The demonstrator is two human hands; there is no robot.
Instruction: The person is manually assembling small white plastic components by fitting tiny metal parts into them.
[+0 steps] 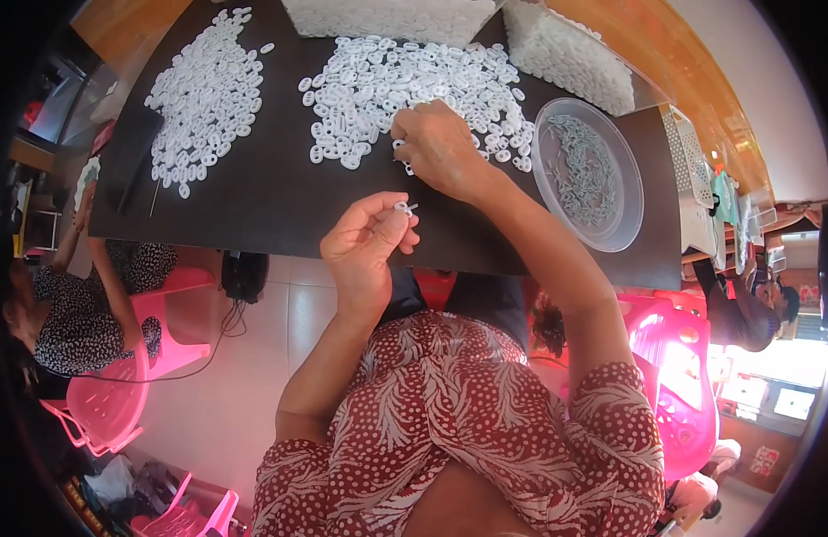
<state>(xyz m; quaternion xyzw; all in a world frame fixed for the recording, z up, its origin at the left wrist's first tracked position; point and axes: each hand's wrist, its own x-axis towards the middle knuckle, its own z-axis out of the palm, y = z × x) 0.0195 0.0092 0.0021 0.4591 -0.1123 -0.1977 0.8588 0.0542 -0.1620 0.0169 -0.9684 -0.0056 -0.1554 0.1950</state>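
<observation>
My left hand (367,240) is raised just over the table's near edge, thumb and fingers pinched on a small white oval plastic piece (402,208). A thin screw-like pin sticks out of that piece toward the right. At the near side of the middle pile of white oval plastic pieces (409,80), my right hand (439,148) reaches down with curled fingers. Its fingertips are among the pieces, and what they pinch is mostly hidden. The loose pieces in the pile have small holes through them.
Small grey screws (579,170) lie in a round clear dish (630,201) on the right. Another heap of white pieces (208,98) spreads at left, near a black tool (138,152) with a thin shaft. Filled clear bins (570,67) stand behind. A person (83,313) sits at left.
</observation>
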